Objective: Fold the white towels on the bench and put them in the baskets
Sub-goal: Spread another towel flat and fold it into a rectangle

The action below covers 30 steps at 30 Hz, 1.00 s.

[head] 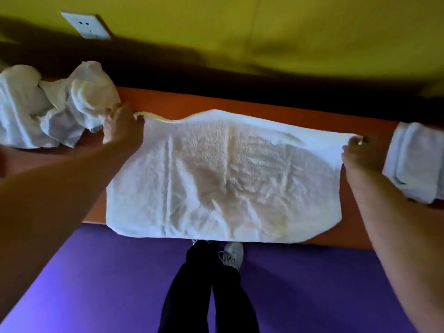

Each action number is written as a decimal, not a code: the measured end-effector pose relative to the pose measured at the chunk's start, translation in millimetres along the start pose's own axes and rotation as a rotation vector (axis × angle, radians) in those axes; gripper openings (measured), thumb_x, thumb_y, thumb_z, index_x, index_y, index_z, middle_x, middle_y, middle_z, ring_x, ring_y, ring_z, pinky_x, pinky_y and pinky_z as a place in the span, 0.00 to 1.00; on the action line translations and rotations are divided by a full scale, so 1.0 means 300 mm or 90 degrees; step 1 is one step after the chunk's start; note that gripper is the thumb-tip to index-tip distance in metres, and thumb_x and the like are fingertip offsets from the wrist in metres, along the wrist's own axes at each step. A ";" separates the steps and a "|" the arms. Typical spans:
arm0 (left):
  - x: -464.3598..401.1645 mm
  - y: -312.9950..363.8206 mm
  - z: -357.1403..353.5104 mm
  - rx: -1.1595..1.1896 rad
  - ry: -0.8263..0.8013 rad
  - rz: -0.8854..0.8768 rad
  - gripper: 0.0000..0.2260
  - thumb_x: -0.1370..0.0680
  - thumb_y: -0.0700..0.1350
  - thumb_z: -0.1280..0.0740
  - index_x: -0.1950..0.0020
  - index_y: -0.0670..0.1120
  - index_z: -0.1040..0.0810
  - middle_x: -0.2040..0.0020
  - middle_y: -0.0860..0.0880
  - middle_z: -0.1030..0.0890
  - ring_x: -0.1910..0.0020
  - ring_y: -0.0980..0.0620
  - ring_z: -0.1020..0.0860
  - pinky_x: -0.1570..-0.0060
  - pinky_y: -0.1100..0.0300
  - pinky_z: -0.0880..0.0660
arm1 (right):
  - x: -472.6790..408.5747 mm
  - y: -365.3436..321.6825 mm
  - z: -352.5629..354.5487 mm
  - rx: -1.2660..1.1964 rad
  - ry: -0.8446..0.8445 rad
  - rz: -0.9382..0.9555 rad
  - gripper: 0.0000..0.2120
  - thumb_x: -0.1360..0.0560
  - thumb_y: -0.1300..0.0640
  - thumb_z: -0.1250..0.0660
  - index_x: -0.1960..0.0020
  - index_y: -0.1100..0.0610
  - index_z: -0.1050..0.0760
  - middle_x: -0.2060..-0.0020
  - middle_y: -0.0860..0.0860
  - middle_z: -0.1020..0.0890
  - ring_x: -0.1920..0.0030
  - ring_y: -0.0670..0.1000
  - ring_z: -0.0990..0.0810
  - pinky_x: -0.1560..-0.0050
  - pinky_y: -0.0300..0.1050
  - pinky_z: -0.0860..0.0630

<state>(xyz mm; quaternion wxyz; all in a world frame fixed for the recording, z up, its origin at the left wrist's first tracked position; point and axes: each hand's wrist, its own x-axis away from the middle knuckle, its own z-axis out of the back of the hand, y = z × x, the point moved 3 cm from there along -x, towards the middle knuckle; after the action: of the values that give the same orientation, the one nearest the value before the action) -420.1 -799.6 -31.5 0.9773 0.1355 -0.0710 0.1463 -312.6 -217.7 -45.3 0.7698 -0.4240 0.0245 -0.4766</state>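
A white towel (223,179) lies spread across the orange bench (240,103), its near edge hanging slightly over the front. My left hand (120,127) pinches the towel's far left corner. My right hand (358,152) grips its far right corner. The far edge is doubled over, so the towel looks folded in two layers. A crumpled heap of white towels (50,106) sits at the bench's left end, just behind my left hand. A folded white towel (415,162) rests at the right end, close to my right hand. No basket is in view.
A yellow wall (288,32) with a white socket (86,26) rises behind the bench. Purple floor (96,272) lies in front, where my dark trouser legs and a pale shoe (231,254) stand against the bench's front edge.
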 end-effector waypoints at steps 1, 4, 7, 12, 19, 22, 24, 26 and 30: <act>-0.024 0.010 -0.016 -0.005 0.010 -0.003 0.14 0.18 0.46 0.36 0.38 0.38 0.24 0.38 0.33 0.25 0.35 0.33 0.31 0.38 0.41 0.32 | 0.003 -0.010 -0.001 0.003 0.027 0.019 0.06 0.25 0.50 0.41 0.56 0.46 0.25 0.55 0.55 0.18 0.57 0.51 0.14 0.55 0.49 0.16; -0.105 0.028 -0.049 0.002 0.026 0.011 0.14 0.18 0.48 0.37 0.39 0.39 0.23 0.39 0.34 0.24 0.35 0.34 0.31 0.38 0.41 0.31 | 0.038 -0.079 0.002 -0.100 0.084 0.035 0.08 0.20 0.59 0.45 0.53 0.53 0.28 0.58 0.55 0.20 0.62 0.50 0.14 0.65 0.43 0.17; -0.169 0.075 -0.053 0.030 0.043 -0.022 0.13 0.19 0.47 0.35 0.38 0.42 0.23 0.35 0.35 0.26 0.34 0.33 0.31 0.36 0.44 0.32 | -0.016 -0.103 0.020 -0.213 0.078 0.038 0.11 0.18 0.64 0.47 0.53 0.54 0.29 0.56 0.52 0.22 0.57 0.52 0.12 0.59 0.46 0.15; -0.175 0.180 -0.112 0.016 -0.035 -0.130 0.26 0.21 0.48 0.30 0.26 0.47 0.34 0.26 0.37 0.36 0.28 0.33 0.37 0.31 0.39 0.36 | -0.153 -0.090 0.015 -0.073 0.044 0.090 0.14 0.30 0.59 0.37 0.46 0.57 0.20 0.54 0.52 0.21 0.54 0.52 0.19 0.53 0.45 0.22; 0.370 0.453 -0.255 0.017 -0.181 -0.259 0.19 0.21 0.47 0.30 0.30 0.47 0.25 0.34 0.38 0.25 0.35 0.35 0.29 0.37 0.42 0.32 | -0.138 -0.006 0.037 0.135 -0.083 0.129 0.17 0.25 0.65 0.38 0.37 0.57 0.23 0.40 0.53 0.20 0.43 0.49 0.22 0.48 0.31 0.30; 0.674 0.555 -0.364 0.020 -0.253 -0.283 0.15 0.22 0.47 0.29 0.36 0.47 0.21 0.39 0.41 0.21 0.42 0.37 0.25 0.42 0.45 0.28 | -0.152 0.043 0.061 0.140 -0.143 0.114 0.17 0.22 0.68 0.39 0.34 0.61 0.26 0.37 0.57 0.21 0.38 0.54 0.22 0.58 0.22 0.32; 0.881 0.635 -0.445 0.042 -0.286 -0.335 0.13 0.23 0.46 0.28 0.39 0.47 0.20 0.43 0.44 0.20 0.45 0.39 0.23 0.45 0.46 0.26 | -0.168 0.078 0.079 0.161 -0.181 0.127 0.18 0.20 0.66 0.38 0.31 0.60 0.27 0.35 0.57 0.22 0.36 0.54 0.22 0.57 0.27 0.30; 1.060 0.717 -0.525 0.067 -0.306 -0.381 0.13 0.24 0.47 0.28 0.40 0.48 0.20 0.46 0.46 0.19 0.47 0.41 0.22 0.47 0.48 0.24 | -0.182 0.113 0.095 0.200 -0.211 0.135 0.18 0.19 0.62 0.38 0.30 0.57 0.27 0.34 0.54 0.22 0.37 0.54 0.22 0.51 0.37 0.29; 1.326 0.875 -0.653 0.076 -0.350 -0.407 0.16 0.25 0.54 0.36 0.40 0.50 0.22 0.46 0.50 0.21 0.48 0.46 0.23 0.49 0.52 0.23 | -0.232 0.180 0.103 0.215 -0.250 0.144 0.17 0.19 0.59 0.37 0.30 0.54 0.27 0.34 0.51 0.21 0.37 0.52 0.21 0.48 0.40 0.29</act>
<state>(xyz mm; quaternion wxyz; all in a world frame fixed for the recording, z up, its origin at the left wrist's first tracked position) -103.8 -396.0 -83.2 0.9086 0.2409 -0.2750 -0.2021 -298.5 -135.6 -87.6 0.8677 -0.3685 -0.1577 -0.2940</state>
